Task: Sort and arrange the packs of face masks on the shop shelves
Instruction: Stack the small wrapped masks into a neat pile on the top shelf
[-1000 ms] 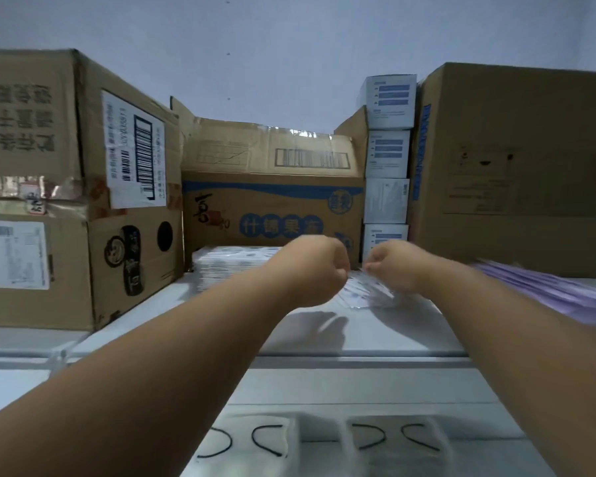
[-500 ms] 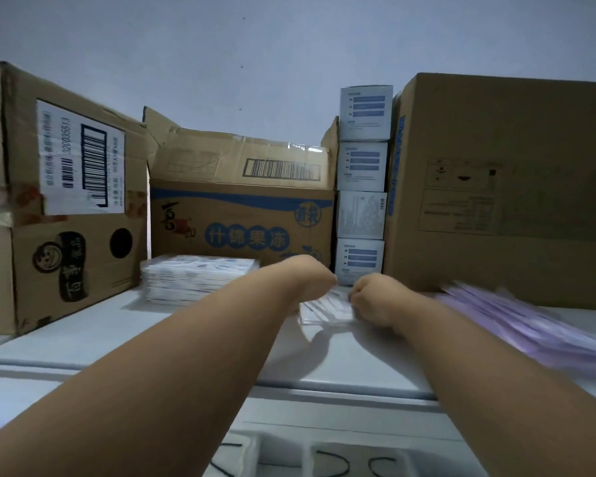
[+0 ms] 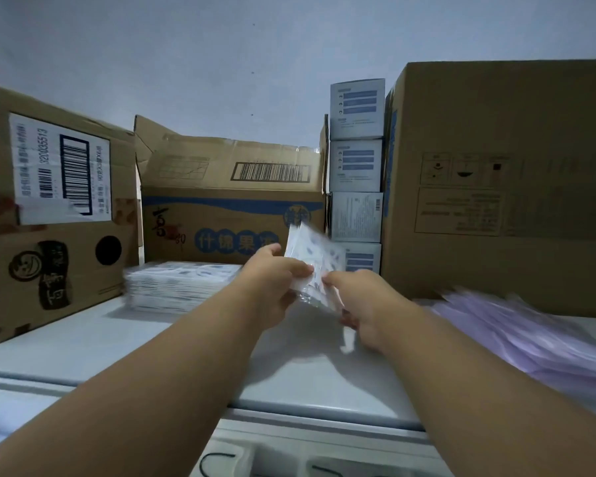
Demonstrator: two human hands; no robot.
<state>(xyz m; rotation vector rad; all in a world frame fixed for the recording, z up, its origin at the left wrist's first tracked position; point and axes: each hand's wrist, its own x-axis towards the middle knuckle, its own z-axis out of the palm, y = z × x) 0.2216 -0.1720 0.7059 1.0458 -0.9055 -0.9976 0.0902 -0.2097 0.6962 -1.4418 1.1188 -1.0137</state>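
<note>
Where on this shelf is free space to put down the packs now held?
Bare shelf lies in front of the white stack, and between that stack and the purple packs, under both hands. The back is crowded with cartons and small boxes.

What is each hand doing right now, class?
Left hand: holding the left edge of the mask packs.
Right hand: holding the right edge of the same packs.
</note>
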